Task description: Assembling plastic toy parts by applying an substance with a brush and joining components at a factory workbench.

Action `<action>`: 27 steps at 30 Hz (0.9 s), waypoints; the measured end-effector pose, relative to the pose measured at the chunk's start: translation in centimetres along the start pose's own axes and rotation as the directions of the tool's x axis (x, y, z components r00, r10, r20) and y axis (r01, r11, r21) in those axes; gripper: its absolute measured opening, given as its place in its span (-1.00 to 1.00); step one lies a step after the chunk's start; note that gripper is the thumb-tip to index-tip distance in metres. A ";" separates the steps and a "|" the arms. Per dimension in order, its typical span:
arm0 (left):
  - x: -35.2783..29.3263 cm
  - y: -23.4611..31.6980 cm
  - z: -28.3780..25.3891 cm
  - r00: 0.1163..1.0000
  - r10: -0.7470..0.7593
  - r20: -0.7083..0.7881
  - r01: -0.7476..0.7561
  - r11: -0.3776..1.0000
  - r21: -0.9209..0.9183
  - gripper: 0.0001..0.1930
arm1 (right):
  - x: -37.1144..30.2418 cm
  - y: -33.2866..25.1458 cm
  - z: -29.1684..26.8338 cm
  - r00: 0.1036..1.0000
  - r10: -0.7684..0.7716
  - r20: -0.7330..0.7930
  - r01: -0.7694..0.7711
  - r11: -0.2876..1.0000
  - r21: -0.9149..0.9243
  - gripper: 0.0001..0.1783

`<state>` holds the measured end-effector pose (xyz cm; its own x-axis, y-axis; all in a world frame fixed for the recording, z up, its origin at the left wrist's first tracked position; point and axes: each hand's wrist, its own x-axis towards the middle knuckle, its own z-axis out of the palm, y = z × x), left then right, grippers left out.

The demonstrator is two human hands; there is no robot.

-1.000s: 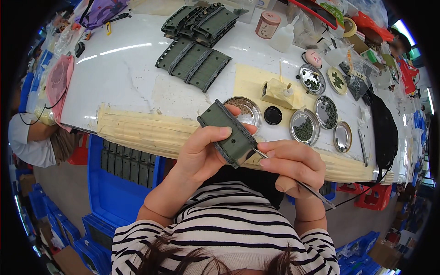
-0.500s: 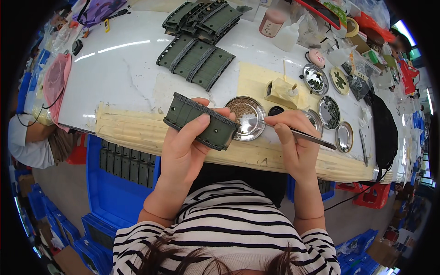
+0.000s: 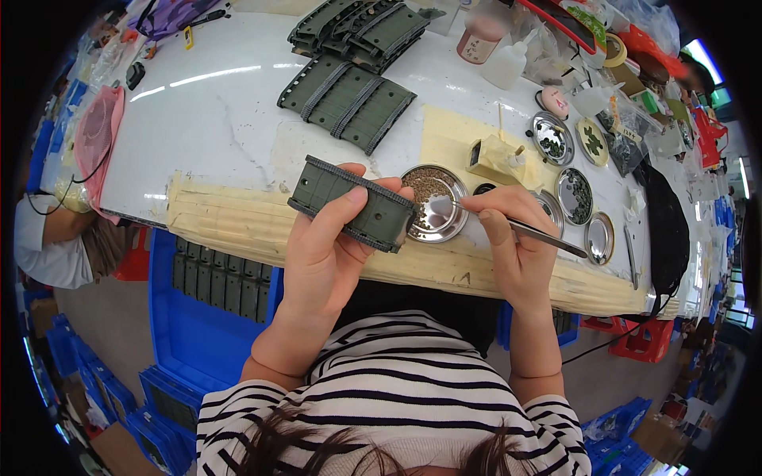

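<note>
My left hand (image 3: 324,246) grips a dark green ribbed panel piece (image 3: 327,194) with dark raised edges and small round holes, thumb across its face. It is tilted above the table's front edge, left of a round metal dish (image 3: 435,236) of small brown grains. Closed around metal tweezers (image 3: 552,239), my right hand (image 3: 520,250) keeps their tip over that dish. Whether the tip pinches a grain is too small to tell. Farther back lies a larger green panel (image 3: 349,101) with ribbed strips, below a stack of similar pieces (image 3: 381,36).
Right of the dish stand a taped yellow block (image 3: 504,165) and several dishes of dark green bits, one being a metal dish (image 3: 574,197). A white bottle (image 3: 506,63) and red-brown jar (image 3: 479,44) stand behind. Below the table's left side, a blue crate (image 3: 186,337) holds green pieces.
The view has shifted slightly, so the table items sit a little farther right. Both hands keep their holds, the panel piece and tweezers nearly where they were relative to the dish.
</note>
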<state>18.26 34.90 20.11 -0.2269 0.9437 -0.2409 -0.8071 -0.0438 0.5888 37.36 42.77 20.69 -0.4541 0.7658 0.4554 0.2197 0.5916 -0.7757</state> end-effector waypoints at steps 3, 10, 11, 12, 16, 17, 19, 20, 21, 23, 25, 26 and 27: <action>-0.2 0.0 0.1 1.000 0.001 0.013 -0.001 1.000 0.028 -0.66 | 0.1 0.1 0.2 0.999 0.041 -0.019 -0.042 0.999 -0.027 -0.90; -0.5 -0.1 0.4 0.999 0.019 0.035 -0.024 0.987 0.159 -0.48 | 0.5 0.8 0.9 1.000 0.009 -0.006 -0.010 0.990 -0.143 -0.91; -0.6 -0.1 0.6 0.998 0.051 0.041 -0.057 0.982 0.181 -0.45 | 0.5 0.8 1.0 1.000 0.001 -0.006 -0.002 0.989 -0.149 -0.91; -0.8 -0.1 0.7 0.995 0.083 0.047 -0.091 0.975 0.203 -0.42 | 0.5 0.9 1.0 1.000 0.010 -0.012 -0.011 0.989 -0.149 -0.91; -1.1 -0.4 1.1 0.973 0.206 0.106 -0.227 0.938 0.261 -0.34 | 0.5 0.7 1.1 0.999 0.046 -0.019 -0.049 0.987 -0.156 -0.91; -1.1 -0.4 1.2 0.970 0.211 0.117 -0.236 0.931 0.278 -0.37 | 0.5 0.6 1.1 0.998 0.057 -0.016 -0.058 0.986 -0.158 -0.91; -1.1 -0.3 1.2 0.967 0.213 0.139 -0.247 0.919 0.308 -0.47 | 0.5 0.6 1.2 0.999 0.052 -0.011 -0.053 0.985 -0.164 -0.91; -1.0 -0.3 1.1 0.966 0.211 0.151 -0.249 0.913 0.322 -0.52 | 0.5 0.6 1.2 0.999 0.050 -0.008 -0.051 0.985 -0.167 -0.91; -0.9 -0.4 0.5 0.966 0.201 0.162 -0.245 0.911 0.332 -0.58 | 0.5 0.6 1.2 0.999 0.046 -0.008 -0.046 0.985 -0.163 -0.91; -0.7 -0.6 0.1 0.968 0.190 0.163 -0.236 0.908 0.347 -0.71 | 0.5 0.7 1.2 0.999 0.036 -0.007 -0.037 0.987 -0.153 -0.90; -0.6 -0.7 -0.1 0.972 0.187 0.142 -0.227 0.907 0.354 -0.82 | 0.5 0.6 1.1 0.999 0.033 -0.020 -0.035 0.991 -0.127 -0.90; -0.5 -0.8 -0.3 0.968 0.194 0.159 -0.242 0.892 0.383 -0.83 | 0.5 0.6 1.1 0.999 0.031 -0.027 -0.034 0.993 -0.113 -0.89; -0.4 -0.8 -0.4 0.964 0.200 0.176 -0.257 0.875 0.411 -0.83 | 0.5 0.5 1.1 0.999 0.032 -0.034 -0.035 0.994 -0.102 -0.89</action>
<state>18.78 34.46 19.39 -0.2845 0.9584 0.0214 -0.4235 -0.1457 0.8941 36.29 43.16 20.05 -0.4174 0.7922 0.4452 0.3220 0.5870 -0.7428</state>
